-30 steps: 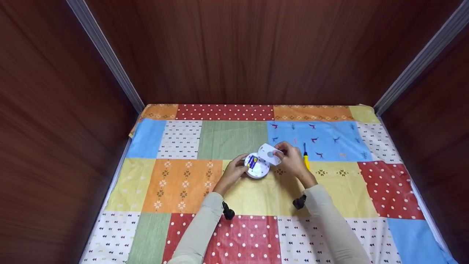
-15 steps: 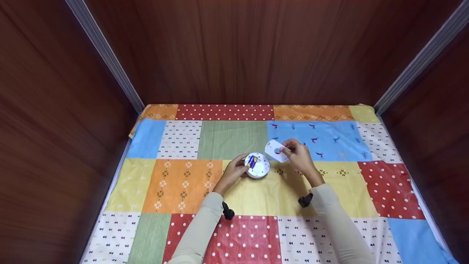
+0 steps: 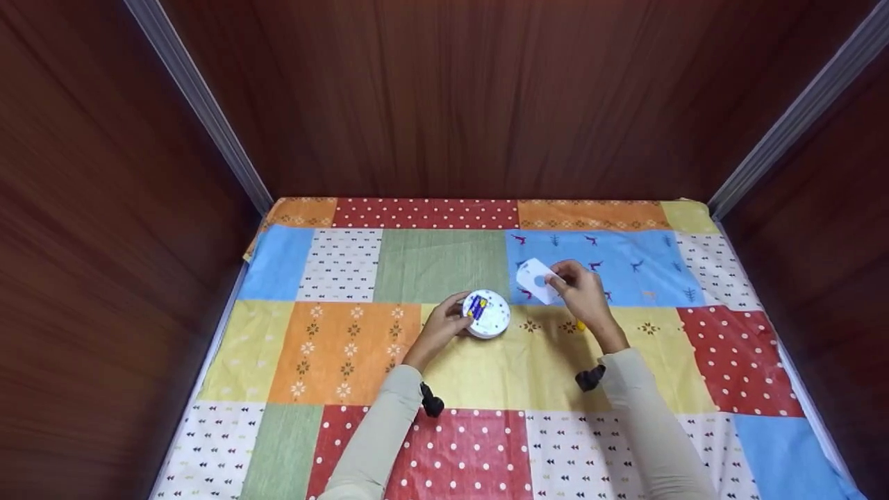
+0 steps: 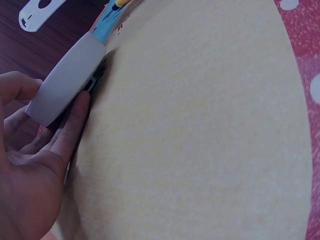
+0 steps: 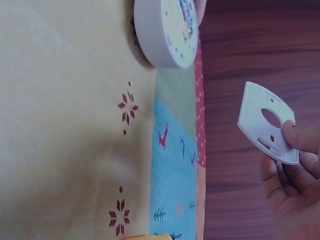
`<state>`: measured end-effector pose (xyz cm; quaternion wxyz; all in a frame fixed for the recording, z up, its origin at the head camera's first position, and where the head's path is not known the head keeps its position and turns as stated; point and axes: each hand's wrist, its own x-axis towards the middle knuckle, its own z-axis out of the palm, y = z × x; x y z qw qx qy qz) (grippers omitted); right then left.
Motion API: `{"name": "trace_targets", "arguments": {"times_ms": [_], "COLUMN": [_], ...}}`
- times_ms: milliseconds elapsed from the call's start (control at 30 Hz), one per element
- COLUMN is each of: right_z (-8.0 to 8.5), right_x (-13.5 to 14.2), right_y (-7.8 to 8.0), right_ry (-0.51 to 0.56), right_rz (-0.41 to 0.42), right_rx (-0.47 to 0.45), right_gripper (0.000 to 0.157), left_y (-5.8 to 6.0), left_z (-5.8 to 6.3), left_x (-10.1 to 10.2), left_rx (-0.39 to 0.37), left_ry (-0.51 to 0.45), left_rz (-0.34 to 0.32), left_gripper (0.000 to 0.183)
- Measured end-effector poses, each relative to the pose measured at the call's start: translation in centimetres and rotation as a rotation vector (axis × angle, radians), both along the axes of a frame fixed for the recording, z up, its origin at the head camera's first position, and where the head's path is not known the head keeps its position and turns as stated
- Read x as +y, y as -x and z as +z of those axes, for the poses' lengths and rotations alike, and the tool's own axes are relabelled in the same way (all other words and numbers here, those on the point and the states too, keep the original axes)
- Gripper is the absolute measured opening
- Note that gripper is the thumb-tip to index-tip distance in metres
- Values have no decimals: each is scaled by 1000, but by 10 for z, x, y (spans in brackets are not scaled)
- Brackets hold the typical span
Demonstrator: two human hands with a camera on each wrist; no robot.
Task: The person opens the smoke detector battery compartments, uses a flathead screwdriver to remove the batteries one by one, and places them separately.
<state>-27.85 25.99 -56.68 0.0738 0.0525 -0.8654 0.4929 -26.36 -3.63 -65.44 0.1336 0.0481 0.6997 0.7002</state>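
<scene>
In the head view, a round white plastic unit (image 3: 494, 321) with a blue-and-yellow patch on its upper face is at the middle of the cloth. My left hand (image 3: 437, 335) grips it by its left edge; the left wrist view shows fingers (image 4: 77, 112) against the unit's side (image 4: 70, 77). Up and to the right, my right hand (image 3: 587, 300) pinches a thin white mounting plate (image 3: 531, 273). Seen from the right wrist, the plate (image 5: 254, 112) has a large centre hole and slots, with the thumb (image 5: 302, 136) on its face. Plate and unit are apart.
A yellow-handled screwdriver (image 3: 580, 325) lies on the cloth, mostly hidden behind my right hand. The patchwork tablecloth (image 3: 333, 347) covers the table. Brown wood-grain panels (image 3: 444, 97) stand at the back and both sides.
My right hand has lifted the plate off the unit's edge and carried it up and to the right, covering most of the screwdriver. My left hand and the unit have stayed put.
</scene>
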Motion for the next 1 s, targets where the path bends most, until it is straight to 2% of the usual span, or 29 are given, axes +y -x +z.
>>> {"name": "trace_targets", "arguments": {"times_ms": [333, 1000], "right_z": [3, 8], "right_x": [17, 45], "right_y": [-2, -6], "right_ry": [28, 59], "right_rz": [-50, -155], "right_rx": [4, 20], "right_gripper": [22, 25], "left_y": [0, 1], "left_z": [2, 2], "left_x": [2, 2], "left_rx": [-10, -11], "left_ry": [-49, -28], "left_rz": [-6, 8], "left_gripper": [61, 63]}}
